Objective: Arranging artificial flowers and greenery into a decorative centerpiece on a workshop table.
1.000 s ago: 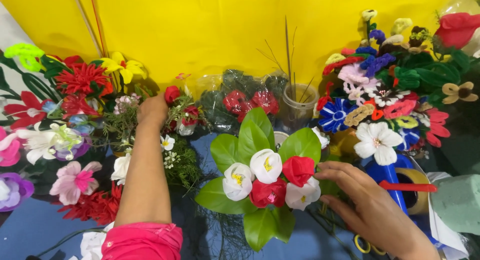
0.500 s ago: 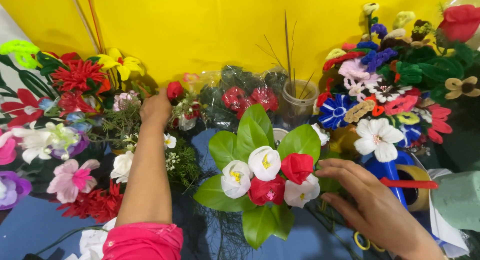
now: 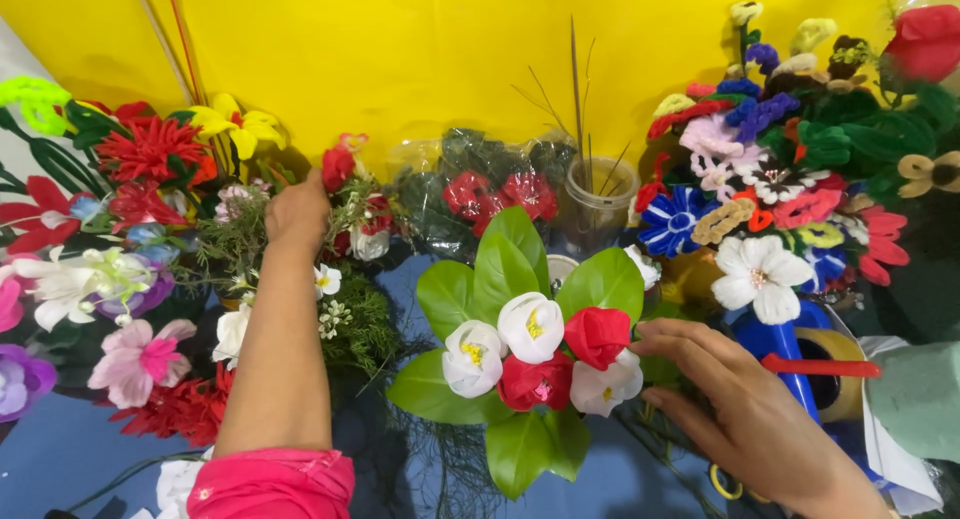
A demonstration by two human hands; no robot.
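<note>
Bouquet [image 3: 535, 364]: red, white blooms, green leaves (right hand [image 3: 745, 409] touching).

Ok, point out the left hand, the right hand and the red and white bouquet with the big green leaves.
left hand [image 3: 296, 211], head view, on the back of the hand among the flowers.
right hand [image 3: 745, 414], head view, on the back of the hand.
red and white bouquet [image 3: 533, 327], head view, on a white bloom near its middle.
</note>
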